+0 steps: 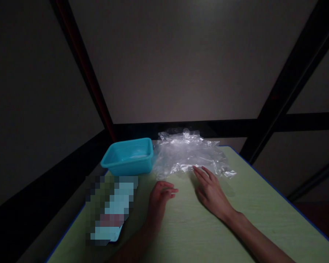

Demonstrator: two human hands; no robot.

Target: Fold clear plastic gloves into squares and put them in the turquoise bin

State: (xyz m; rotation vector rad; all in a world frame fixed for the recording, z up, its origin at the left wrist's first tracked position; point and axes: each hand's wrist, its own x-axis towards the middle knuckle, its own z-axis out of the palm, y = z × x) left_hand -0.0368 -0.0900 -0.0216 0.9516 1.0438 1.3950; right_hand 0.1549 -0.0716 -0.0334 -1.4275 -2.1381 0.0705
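A heap of clear, crinkled plastic bags lies at the far side of the pale green table. My right hand is at the near edge of the plastic, palm down, with its fingers stretched out and nothing held. Nearer to me and to the left, my left hand hovers over the table with its fingers loosely curved and apart, holding nothing. It is a little short of the plastic.
A turquoise plastic basin stands at the far left, beside the plastic. In front of it lies a long light-blue item, mostly blurred out. Blue edging runs round the table, and a wall rises behind it.
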